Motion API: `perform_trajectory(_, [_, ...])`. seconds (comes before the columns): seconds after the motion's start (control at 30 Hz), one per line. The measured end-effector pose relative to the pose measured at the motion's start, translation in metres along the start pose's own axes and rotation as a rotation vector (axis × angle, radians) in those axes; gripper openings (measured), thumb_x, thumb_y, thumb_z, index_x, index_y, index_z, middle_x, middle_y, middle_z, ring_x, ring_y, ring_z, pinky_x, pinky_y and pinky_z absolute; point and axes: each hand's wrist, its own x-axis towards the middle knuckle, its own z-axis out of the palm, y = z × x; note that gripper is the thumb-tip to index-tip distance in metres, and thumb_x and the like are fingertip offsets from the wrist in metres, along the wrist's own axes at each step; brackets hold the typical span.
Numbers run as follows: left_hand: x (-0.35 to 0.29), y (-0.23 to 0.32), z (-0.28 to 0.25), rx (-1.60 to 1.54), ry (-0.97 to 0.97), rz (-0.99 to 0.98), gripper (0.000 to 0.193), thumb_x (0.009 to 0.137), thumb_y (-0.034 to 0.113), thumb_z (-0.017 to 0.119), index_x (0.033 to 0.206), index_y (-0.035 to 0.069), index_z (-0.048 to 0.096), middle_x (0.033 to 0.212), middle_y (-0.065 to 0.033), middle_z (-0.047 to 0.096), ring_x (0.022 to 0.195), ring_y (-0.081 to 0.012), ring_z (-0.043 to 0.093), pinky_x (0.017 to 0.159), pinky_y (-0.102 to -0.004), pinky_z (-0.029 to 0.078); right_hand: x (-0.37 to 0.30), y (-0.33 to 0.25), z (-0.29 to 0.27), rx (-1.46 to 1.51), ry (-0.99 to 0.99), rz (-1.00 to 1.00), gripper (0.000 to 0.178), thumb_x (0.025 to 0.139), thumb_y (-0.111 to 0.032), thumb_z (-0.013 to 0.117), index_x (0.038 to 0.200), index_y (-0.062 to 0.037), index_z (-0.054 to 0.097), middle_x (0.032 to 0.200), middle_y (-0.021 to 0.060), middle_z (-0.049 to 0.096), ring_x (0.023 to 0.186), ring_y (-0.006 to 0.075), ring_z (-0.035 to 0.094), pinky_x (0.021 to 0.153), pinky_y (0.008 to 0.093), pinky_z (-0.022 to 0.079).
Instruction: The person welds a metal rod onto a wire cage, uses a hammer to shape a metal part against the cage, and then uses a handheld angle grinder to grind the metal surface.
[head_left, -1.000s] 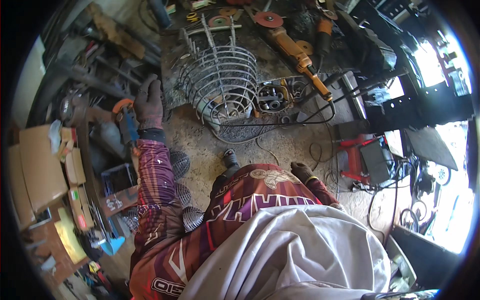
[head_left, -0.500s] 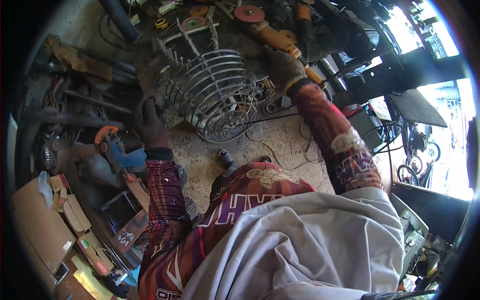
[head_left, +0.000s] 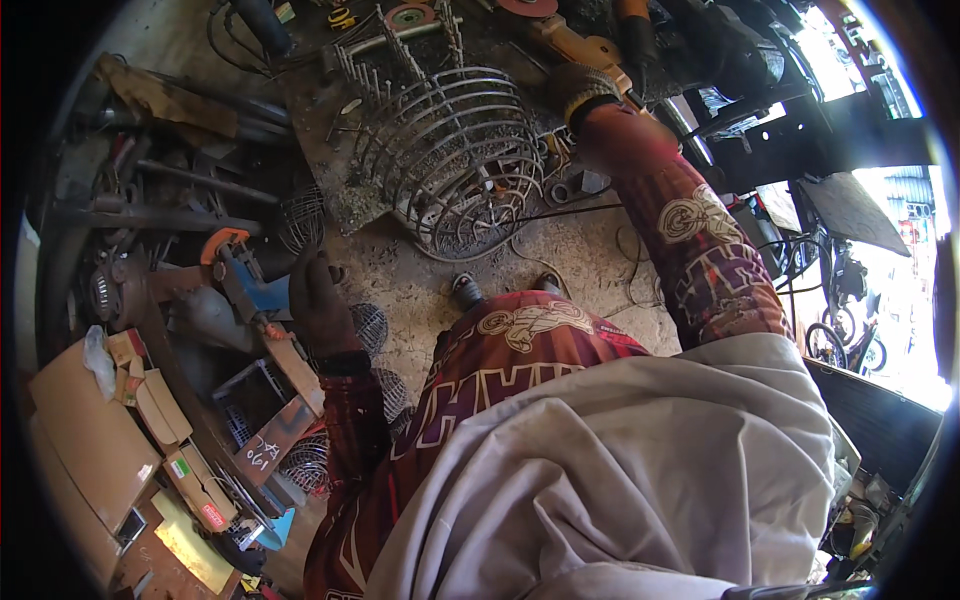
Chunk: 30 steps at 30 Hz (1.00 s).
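Note:
A round, domed wire cage of steel rings [head_left: 465, 150] lies on a dark metal work surface [head_left: 312, 120] ahead of me. My right hand [head_left: 583, 88], in a knitted glove, is at the cage's far right, against or beside a yellow angle grinder [head_left: 580, 45]; its fingers are hidden. Low on the left, my left hand [head_left: 318, 300] hangs with nothing visible in it, thumb apart from the fingers. It is apart from the cage, close to a blue and orange tool [head_left: 255, 290]. Rows of short metal rods [head_left: 400, 50] stand behind the cage.
More wire cages [head_left: 368, 328] lie on the floor at my left. Cardboard boxes [head_left: 95, 430] and metal pipes [head_left: 190, 215] crowd the left side. A dark cable [head_left: 575, 211] runs right from the cage. Grinding discs [head_left: 410, 17] lie at the back.
The view has shifted, so the cage sits higher and farther right. My left hand has dropped back toward my body. My right hand appears slightly closer to the grinder.

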Motion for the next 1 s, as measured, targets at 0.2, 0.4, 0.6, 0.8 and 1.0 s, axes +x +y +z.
perform_trajectory(0.2, [-0.019,0.023,0.015,-0.015,0.032,0.0,0.028,0.097,0.015,0.056,0.117,-0.003,0.066,0.095,-0.006,0.066,0.08,-0.013,0.06,0.073,-0.0273,0.051,-0.007,-0.002,-0.019,-0.005,0.029,-0.042,0.031,0.095,-0.026,0.052,0.117,-0.0078,0.063,0.087,0.0211,0.071,0.084,0.0342,0.072,0.069,0.0465,0.057])
perform_trajectory(0.4, [-0.055,0.085,0.04,-0.052,-0.184,0.256,0.03,0.095,0.009,0.061,0.121,-0.003,0.063,0.104,-0.0109,0.069,0.088,-0.0172,0.065,0.078,-0.0313,0.054,-0.106,-0.002,-0.118,0.77,-0.074,0.131,0.033,0.095,-0.031,0.056,0.115,-0.0063,0.065,0.08,0.0128,0.069,0.069,0.0221,0.07,0.058,0.0347,0.055])
perform_trajectory(0.6, [-0.096,0.174,0.149,0.252,-0.569,0.329,0.047,0.091,0.01,0.066,0.134,-0.004,0.052,0.108,-0.0195,0.067,0.091,-0.0238,0.069,0.081,-0.0323,0.055,-0.187,-0.039,-0.114,1.848,-0.388,0.025,0.035,0.097,-0.026,0.061,0.121,-0.0004,0.061,0.1,0.0064,0.068,0.079,0.0124,0.065,0.07,0.0276,0.054])
perform_trajectory(0.8, [-0.139,0.17,0.195,0.569,-0.486,0.14,0.052,0.094,0.016,0.058,0.142,0.0,0.045,0.1,-0.0215,0.068,0.085,-0.0349,0.069,0.072,-0.0413,0.054,-0.208,-0.034,-0.061,2.138,-0.397,-0.232,0.041,0.099,-0.029,0.063,0.128,-0.0004,0.059,0.103,0.0061,0.069,0.092,0.0102,0.062,0.076,0.0276,0.051])
perform_trajectory(1.0, [-0.163,0.181,0.184,0.61,-0.273,0.042,0.042,0.099,0.018,0.053,0.138,0.001,0.051,0.091,-0.0186,0.07,0.075,-0.0324,0.069,0.066,-0.0409,0.054,-0.216,0.001,-0.038,1.977,-0.482,-0.331,0.045,0.097,-0.027,0.066,0.131,0.0006,0.057,0.111,0.0072,0.067,0.095,0.0112,0.061,0.083,0.0273,0.05])
